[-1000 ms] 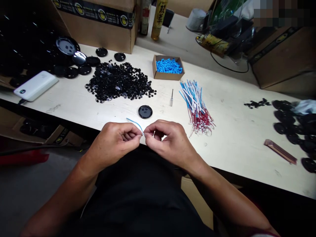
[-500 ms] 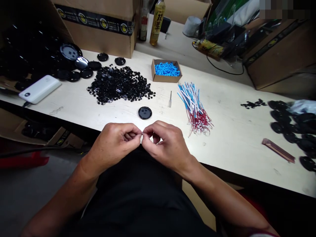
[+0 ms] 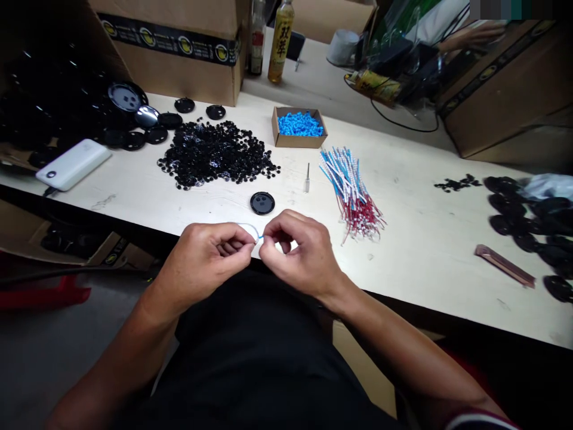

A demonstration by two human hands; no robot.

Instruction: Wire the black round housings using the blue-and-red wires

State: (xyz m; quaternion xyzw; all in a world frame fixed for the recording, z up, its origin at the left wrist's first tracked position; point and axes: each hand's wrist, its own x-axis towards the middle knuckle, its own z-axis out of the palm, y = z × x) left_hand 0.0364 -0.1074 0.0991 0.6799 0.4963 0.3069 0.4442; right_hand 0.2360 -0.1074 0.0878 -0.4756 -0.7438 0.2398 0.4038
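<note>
A long pale workbench [image 3: 403, 286] runs across the view, with a cardboard box [image 3: 170, 65] standing at its far left and two bottles beyond it. The yellow bottle [image 3: 280, 42] has large dark characters on its label, and the taller, darker bottle [image 3: 257, 30] stands just left of it. The box's black tape shows a repeated round yellow emblem, too small to read.

At the near edge, the left hand [image 3: 206, 266] and right hand [image 3: 299, 254] face each other, each in a narrow pinch on a thin blue wire [image 3: 248, 229]. The wire bows up in a single pale arc from the left hand's grip to the fingertips of the right. In the earlier frame that arc was hidden in the fingers; now it stands clear above them.

One round black disc [image 3: 262, 203] lies just beyond the hands. Further off are one heap of small black rings [image 3: 215, 154], one small cardboard tray of blue pieces [image 3: 298, 127], one small screwdriver [image 3: 307, 178] and one bundle of blue-and-red wires [image 3: 351, 191]. To the left lies one white power bank [image 3: 73, 164]. At the far right, a co-worker's hand [image 3: 474, 34] has come into view.
</note>
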